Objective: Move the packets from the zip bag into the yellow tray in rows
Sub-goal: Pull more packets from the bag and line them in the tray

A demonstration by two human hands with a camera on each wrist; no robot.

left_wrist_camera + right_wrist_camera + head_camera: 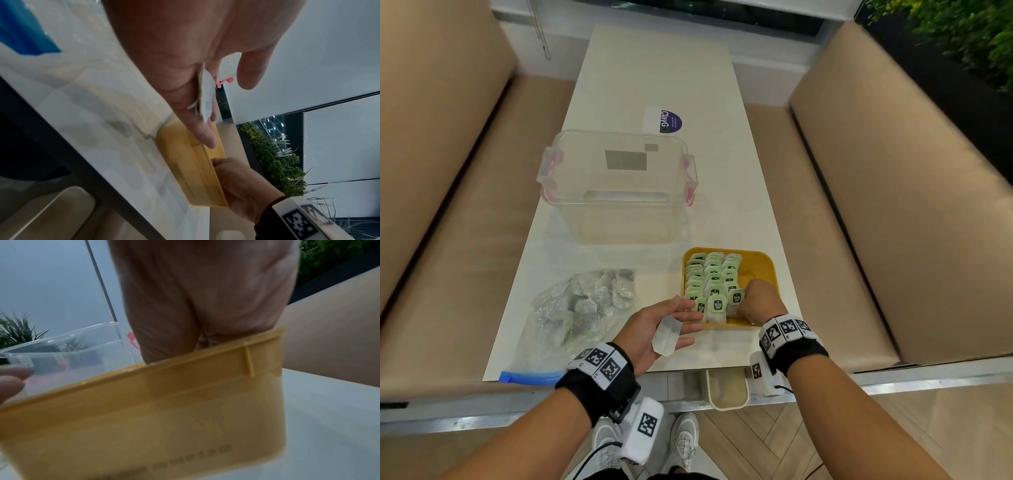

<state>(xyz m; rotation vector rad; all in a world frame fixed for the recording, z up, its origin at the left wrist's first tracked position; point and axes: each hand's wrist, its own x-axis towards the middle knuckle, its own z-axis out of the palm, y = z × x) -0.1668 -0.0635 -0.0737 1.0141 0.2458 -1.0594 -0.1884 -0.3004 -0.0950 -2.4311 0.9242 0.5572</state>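
The yellow tray [763, 263] sits at the table's near right and holds three rows of upright packets [714, 277] with green tags. The clear zip bag [575, 311], with several packets inside, lies to its left. My left hand [664, 325] is palm up just left of the tray, fingers straight, carrying white packets [666, 334] on them; the left wrist view shows these packets [206, 94] edge-on. My right hand [750, 299] reaches into the tray's near right part, fingers curled at the front packet [735, 298] of the right row. Its fingertips are hidden behind the tray wall [144, 410].
A clear plastic box [616, 185] with pink latches stands beyond the bag and tray. A sticker [664, 120] lies farther back. Beige benches flank the white table [654, 78]. A cream bin [726, 390] hangs below the near table edge.
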